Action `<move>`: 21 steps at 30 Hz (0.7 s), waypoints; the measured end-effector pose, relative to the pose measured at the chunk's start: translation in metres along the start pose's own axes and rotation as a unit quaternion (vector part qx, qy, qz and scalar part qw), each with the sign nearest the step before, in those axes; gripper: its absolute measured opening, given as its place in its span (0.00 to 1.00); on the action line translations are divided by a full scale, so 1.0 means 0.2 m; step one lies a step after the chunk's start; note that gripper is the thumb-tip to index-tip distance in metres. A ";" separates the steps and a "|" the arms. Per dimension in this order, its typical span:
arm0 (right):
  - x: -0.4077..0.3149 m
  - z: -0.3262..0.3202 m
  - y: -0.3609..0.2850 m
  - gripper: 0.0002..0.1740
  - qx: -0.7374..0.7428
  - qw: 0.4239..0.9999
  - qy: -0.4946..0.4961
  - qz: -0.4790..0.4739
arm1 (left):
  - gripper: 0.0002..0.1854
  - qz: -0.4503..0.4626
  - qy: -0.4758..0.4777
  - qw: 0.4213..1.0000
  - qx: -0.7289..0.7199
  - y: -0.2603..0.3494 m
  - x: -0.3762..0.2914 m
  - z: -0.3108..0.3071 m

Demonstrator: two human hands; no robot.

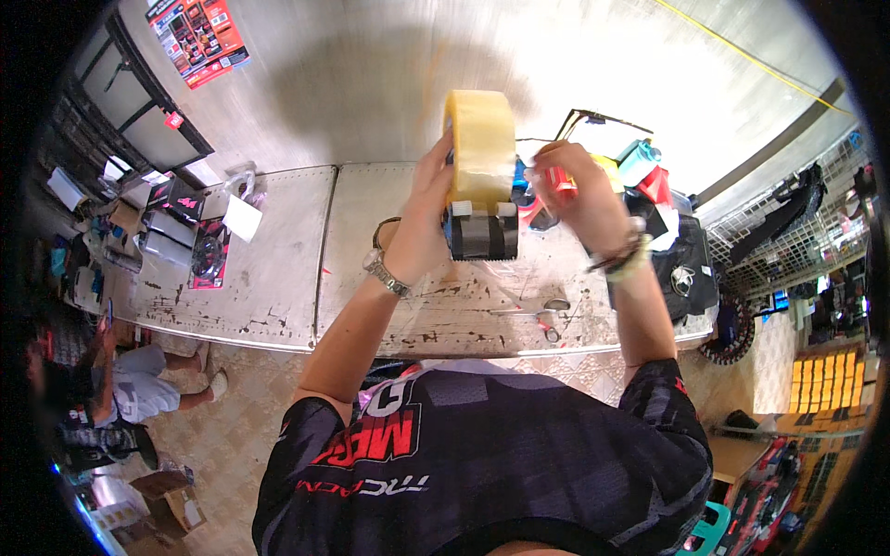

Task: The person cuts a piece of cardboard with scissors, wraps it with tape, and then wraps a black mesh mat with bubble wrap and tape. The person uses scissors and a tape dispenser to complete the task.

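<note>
My left hand [430,201] grips a tape dispenser [483,233] from its left side, held up above the workbench. A wide roll of yellowish clear packing tape [483,142] sits on it, and its toothed cutting edge faces me. To the right of the roll, my right hand [580,198] is raised and blurred, fingers curled. Something red and white [556,181] shows by its fingers; whether it is held or lies behind cannot be told. A pair of scissors with red on the handle [549,325] lies on the bench below.
The worn white workbench [375,313] meets a pale wall. On its right lie a teal bottle [638,163] and a black bag [685,271] with a white cable. Boxes [174,201] and a white paper [243,219] are at left. A seated person [132,389] is beyond the bench's left end.
</note>
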State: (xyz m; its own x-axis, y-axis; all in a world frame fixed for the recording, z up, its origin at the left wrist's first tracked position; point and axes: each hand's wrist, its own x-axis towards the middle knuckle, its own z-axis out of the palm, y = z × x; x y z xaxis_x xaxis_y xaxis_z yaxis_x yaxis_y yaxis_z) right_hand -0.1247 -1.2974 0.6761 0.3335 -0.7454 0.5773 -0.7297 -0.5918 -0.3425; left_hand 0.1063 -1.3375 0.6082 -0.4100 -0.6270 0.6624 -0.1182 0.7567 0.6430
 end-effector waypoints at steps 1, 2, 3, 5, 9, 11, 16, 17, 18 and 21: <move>0.02 -0.08 -0.04 0.16 0.059 0.994 0.010 0.093 | 0.35 0.013 0.017 1.000 0.017 -0.01 -0.01 0.00; 0.01 -0.15 -0.10 0.17 0.055 0.988 0.103 0.098 | 0.33 0.003 0.021 0.999 0.034 -0.01 -0.02 0.00; 0.03 -0.22 -0.13 0.23 -0.010 0.993 0.118 -0.015 | 0.32 0.010 0.018 0.998 0.051 -0.01 -0.03 0.01; 0.07 -0.24 -0.19 0.35 -0.025 0.990 0.086 -0.112 | 0.30 0.028 0.004 0.995 0.095 0.01 -0.03 0.03; 0.12 -0.14 -0.24 0.54 -0.136 0.982 -0.013 -0.132 | 0.27 0.085 0.003 0.988 0.131 0.07 -0.04 0.06; 0.10 -0.10 -0.24 0.49 -0.116 0.984 0.007 -0.136 | 0.26 0.100 0.007 0.983 0.154 0.09 -0.05 0.06; -0.01 -0.06 -0.28 0.43 -0.109 0.985 0.034 -0.129 | 0.25 0.085 0.040 0.983 0.160 0.09 -0.07 0.03; -0.02 -0.05 -0.28 0.43 -0.119 0.985 0.027 -0.126 | 0.25 0.081 0.045 0.983 0.162 0.08 -0.07 0.02; -0.04 -0.05 -0.29 0.42 -0.131 0.983 0.028 -0.123 | 0.24 0.092 0.049 0.979 0.173 0.08 -0.07 0.02; -0.02 -0.06 -0.28 0.42 -0.066 0.985 0.056 -0.152 | 0.22 0.125 0.050 0.970 0.202 0.06 -0.07 0.00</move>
State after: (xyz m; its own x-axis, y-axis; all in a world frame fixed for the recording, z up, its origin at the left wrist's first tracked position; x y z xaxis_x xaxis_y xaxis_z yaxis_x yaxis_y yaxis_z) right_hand -0.0924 -1.2577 0.7019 0.4855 -0.4975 0.7188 -0.6801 -0.7316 -0.0470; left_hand 0.1109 -1.3198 0.6065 -0.3845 -0.4141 0.8251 -0.3789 0.8858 0.2680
